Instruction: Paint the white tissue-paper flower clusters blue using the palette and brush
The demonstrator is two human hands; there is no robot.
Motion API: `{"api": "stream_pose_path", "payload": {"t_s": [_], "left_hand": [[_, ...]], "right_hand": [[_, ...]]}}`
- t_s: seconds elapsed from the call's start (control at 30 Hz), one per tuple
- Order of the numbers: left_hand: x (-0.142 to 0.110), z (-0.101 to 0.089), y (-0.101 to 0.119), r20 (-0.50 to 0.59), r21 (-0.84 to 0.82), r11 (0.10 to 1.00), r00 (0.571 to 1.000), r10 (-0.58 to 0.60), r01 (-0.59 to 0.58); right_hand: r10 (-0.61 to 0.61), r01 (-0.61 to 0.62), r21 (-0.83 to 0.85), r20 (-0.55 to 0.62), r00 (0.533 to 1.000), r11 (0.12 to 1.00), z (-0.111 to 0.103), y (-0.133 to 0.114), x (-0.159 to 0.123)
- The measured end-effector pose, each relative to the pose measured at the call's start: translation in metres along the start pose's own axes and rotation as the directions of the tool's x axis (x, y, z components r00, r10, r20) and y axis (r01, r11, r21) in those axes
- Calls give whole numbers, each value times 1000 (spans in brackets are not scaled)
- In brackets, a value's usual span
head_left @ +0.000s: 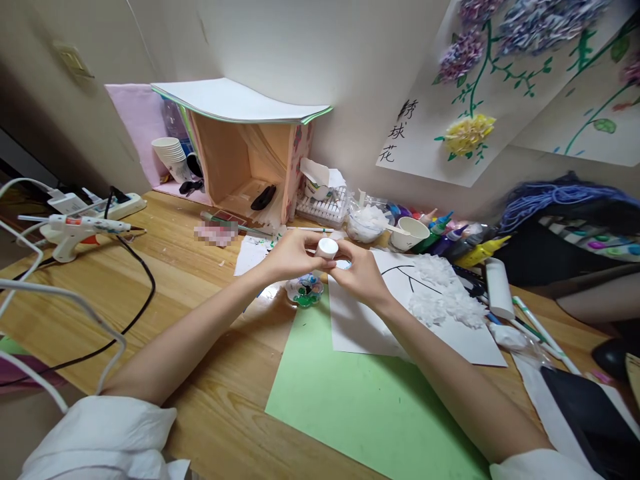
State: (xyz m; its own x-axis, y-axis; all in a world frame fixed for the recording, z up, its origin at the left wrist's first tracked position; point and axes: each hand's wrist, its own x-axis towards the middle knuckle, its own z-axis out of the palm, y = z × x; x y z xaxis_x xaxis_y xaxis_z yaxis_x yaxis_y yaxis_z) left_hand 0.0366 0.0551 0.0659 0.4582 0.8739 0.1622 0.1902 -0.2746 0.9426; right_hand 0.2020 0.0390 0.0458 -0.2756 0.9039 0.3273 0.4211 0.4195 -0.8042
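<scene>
My left hand (293,255) and my right hand (359,270) meet over the middle of the table. The fingers of both are closed around a small white bottle (327,249) with a round flat end facing up; its lower part is mostly hidden by the fingers. Just below them sits a paint palette (305,291) with green and other colours in its wells. Under my right forearm lies a white paper sheet (363,327) with black drawn branches. White crumpled paper petals (445,293) cover the sheet's right part.
A green mat (350,407) lies beneath the paper. At left are a hot glue gun (75,233) and trailing cables. Behind stand an open box (240,147), a paper cup (409,233) and several paint bottles (483,250). A dark tablet (590,417) is at right.
</scene>
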Motion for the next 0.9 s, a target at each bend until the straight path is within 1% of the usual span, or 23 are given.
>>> {"api": "stream_pose_path", "payload": {"t_s": [0.27,0.37,0.5,0.9], "left_hand": [[-1,3,-4,-51,54,998,998,40,-38],[-2,3,-2,-64,89,995,997,43,-37],[-3,4,0,-74,120,991,995,61,-52],[-2,6,-4,-94,122,991,993,66,-54]], "right_hand": [[-11,11,18,-24,1000,1000,1,3,0],[4,-3,26,-23,1000,1000,2,4,-1],[-12,13,31,-45,999,999,3,5,-1],[11,-10,23,-54,998,1000,4,9,-1]]}}
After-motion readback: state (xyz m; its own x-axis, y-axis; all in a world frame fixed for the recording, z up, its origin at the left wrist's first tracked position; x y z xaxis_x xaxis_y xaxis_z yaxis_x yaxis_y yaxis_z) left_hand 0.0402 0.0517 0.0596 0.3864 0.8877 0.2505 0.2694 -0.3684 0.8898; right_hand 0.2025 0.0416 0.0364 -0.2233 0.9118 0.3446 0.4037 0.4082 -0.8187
